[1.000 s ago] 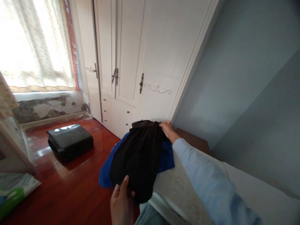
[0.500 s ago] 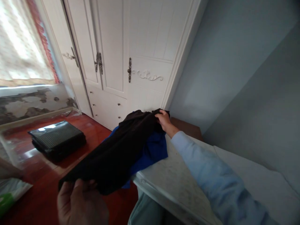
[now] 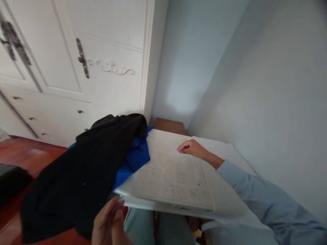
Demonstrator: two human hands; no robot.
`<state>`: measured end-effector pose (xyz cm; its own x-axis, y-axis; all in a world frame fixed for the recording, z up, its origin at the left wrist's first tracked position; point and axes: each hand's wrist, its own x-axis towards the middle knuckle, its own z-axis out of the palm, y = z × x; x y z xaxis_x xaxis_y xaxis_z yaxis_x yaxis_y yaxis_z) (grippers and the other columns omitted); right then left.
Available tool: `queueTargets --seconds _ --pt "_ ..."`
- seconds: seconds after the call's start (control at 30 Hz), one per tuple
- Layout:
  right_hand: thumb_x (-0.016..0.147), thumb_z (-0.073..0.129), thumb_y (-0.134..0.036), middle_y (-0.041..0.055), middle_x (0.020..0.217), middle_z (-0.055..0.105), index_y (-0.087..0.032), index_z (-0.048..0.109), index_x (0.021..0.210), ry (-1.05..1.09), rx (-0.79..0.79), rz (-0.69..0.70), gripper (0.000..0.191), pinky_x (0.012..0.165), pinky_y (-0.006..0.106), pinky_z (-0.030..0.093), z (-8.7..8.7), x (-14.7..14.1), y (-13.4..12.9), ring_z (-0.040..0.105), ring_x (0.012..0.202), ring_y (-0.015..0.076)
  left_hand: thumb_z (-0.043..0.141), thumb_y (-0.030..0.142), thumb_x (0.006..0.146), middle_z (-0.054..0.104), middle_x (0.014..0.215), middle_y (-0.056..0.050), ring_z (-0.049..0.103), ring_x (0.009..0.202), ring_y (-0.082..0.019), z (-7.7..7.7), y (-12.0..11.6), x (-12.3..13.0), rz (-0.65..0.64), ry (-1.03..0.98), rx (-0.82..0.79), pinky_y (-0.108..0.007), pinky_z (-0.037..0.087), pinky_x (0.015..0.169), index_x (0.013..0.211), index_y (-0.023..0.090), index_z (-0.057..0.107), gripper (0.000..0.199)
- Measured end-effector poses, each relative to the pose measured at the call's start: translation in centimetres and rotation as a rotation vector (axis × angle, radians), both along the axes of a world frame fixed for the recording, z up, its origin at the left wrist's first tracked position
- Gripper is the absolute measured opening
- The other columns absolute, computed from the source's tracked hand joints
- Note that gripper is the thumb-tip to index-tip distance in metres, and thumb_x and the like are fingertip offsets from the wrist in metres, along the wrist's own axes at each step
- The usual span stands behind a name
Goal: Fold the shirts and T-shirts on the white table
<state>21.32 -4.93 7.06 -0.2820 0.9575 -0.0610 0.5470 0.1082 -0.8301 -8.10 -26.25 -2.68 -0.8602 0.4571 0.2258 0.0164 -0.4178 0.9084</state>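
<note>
A dark garment [image 3: 84,173] lies over the left end of the white table [image 3: 171,177] and hangs down past its edge. Under it, blue cloth [image 3: 138,153] shows along its right side. My left hand [image 3: 109,221] is low at the table's front edge, just right of the hanging dark cloth; its thumb is apart from its fingers and it holds nothing. Over the middle of the table, away from the cloth, my right hand [image 3: 190,148] has its fingers curled together with nothing visible in them.
A white wardrobe [image 3: 114,92] stands behind the table, with a brown box [image 3: 170,126] at the back by the wall. A black object [image 3: 12,180] is on the red floor [image 3: 38,153] at the left. My legs are under the table edge.
Both hands have let go of the dark garment, which now hangs over the table's left end. My right hand has moved right, off the cloth. The view has turned right.
</note>
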Motion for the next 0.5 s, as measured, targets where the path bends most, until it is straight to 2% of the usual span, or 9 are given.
queueTargets --seconds 0.1,0.17,0.27,0.37,0.43,0.5 --pt "0.061 0.078 -0.035 0.0089 0.094 0.078 -0.018 0.076 0.073 -0.065 0.031 -0.165 0.021 0.089 0.038 0.055 0.2 9.1 -2.3 0.072 0.088 0.0239 0.068 0.03 0.088 0.071 0.102 -0.003 0.069 0.086 -0.014 1.1 1.0 4.5 -0.284 0.143 -0.012 -0.024 0.057 0.079 0.103 0.02 0.072 0.018" --pt "0.061 0.078 -0.035 0.01 0.094 0.078 -0.017 0.076 0.076 -0.14 0.051 -0.305 0.024 0.088 0.038 0.055 0.1 14.8 -4.1 0.073 0.089 0.0255 0.062 0.029 0.092 0.071 0.104 -0.004 0.069 0.092 -0.015 0.9 1.7 6.0 -0.456 0.348 -0.053 -0.025 0.056 0.084 0.105 0.02 0.071 0.018" --pt "0.066 0.077 -0.032 0.0136 0.105 0.077 -0.015 0.077 0.092 -0.408 0.051 -0.487 0.031 0.089 0.037 0.055 -0.3 21.9 -7.0 0.072 0.096 0.0277 0.055 0.027 0.096 0.071 0.111 -0.005 0.068 0.102 -0.016 0.5 3.1 7.5 -0.601 0.675 -0.017 -0.027 0.056 0.088 0.111 0.022 0.069 0.021" --pt "0.072 0.076 -0.031 0.0175 0.122 0.071 -0.014 0.075 0.109 -0.818 -0.014 -0.555 0.041 0.093 0.035 0.053 -1.1 26.1 -9.6 0.068 0.109 0.0298 0.053 0.025 0.097 0.072 0.11 -0.006 0.069 0.101 -0.018 0.4 4.6 9.0 -0.655 0.966 0.052 -0.031 0.056 0.087 0.114 0.021 0.067 0.022" --pt "0.076 0.073 -0.03 0.0178 0.117 0.073 -0.014 0.076 0.104 -0.988 -0.08 -0.543 0.032 0.092 0.035 0.052 -1.7 27.2 -10.9 0.069 0.108 0.0302 0.053 0.022 0.095 0.074 0.106 -0.006 0.069 0.095 -0.021 0.4 5.2 9.8 -0.626 1.148 0.042 -0.035 0.055 0.082 0.113 0.02 0.068 0.023" --pt "0.081 0.067 -0.025 0.0162 0.106 0.076 -0.014 0.077 0.094 -1.041 -0.119 -0.525 0.02 0.086 0.035 0.051 -2.2 27.2 -11.6 0.07 0.1 0.0294 0.054 0.019 0.093 0.075 0.106 -0.006 0.069 0.095 -0.023 0.3 5.4 10.3 -0.596 1.289 0.006 -0.038 0.054 0.079 0.112 0.02 0.068 0.024"
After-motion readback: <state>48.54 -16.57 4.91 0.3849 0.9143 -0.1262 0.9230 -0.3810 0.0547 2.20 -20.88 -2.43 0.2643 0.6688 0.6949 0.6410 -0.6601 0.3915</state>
